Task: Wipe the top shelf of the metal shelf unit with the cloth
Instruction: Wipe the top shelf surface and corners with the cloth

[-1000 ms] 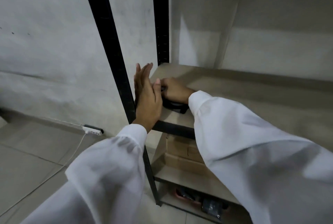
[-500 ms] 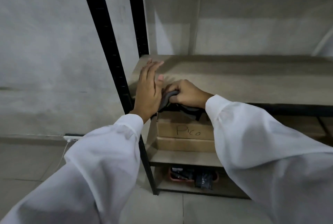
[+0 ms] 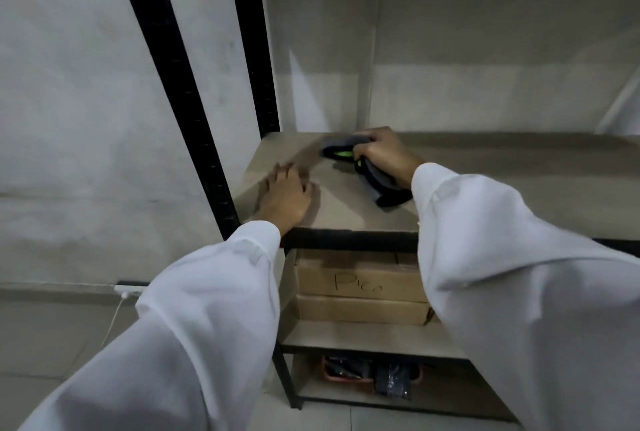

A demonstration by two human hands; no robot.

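Presently your right hand (image 3: 384,155) rests on the beige shelf (image 3: 346,215), toward its back left part; its fingers (image 3: 369,135) are curled round a dark grey cloth (image 3: 341,145), gripping it firmly. The cloth lies on the board, shows a bright green patch at its fold, and trails back under your wrist to a dark end just beside the white cuff.

Your left hand (image 3: 285,193) lies palm down on the same shelf near the front left corner; its fingers (image 3: 289,170) are fairly straight, slightly blurred, and hold nothing. The two hands are apart, with bare board between them.

The metal shelf unit (image 3: 180,101) has black uprights at the left front and left rear; a black rail runs under the board's front edge. On the shelf below stand two stacked cardboard boxes (image 3: 360,309); the upper one bears the handwritten word "Pico". The lowest shelf holds dark items (image 3: 391,384) beside a red-orange rim; they are too dim to identify. Left of the unit, a white power strip (image 3: 128,290) sits low against the wall; its white cable (image 3: 114,321) runs down across the floor.
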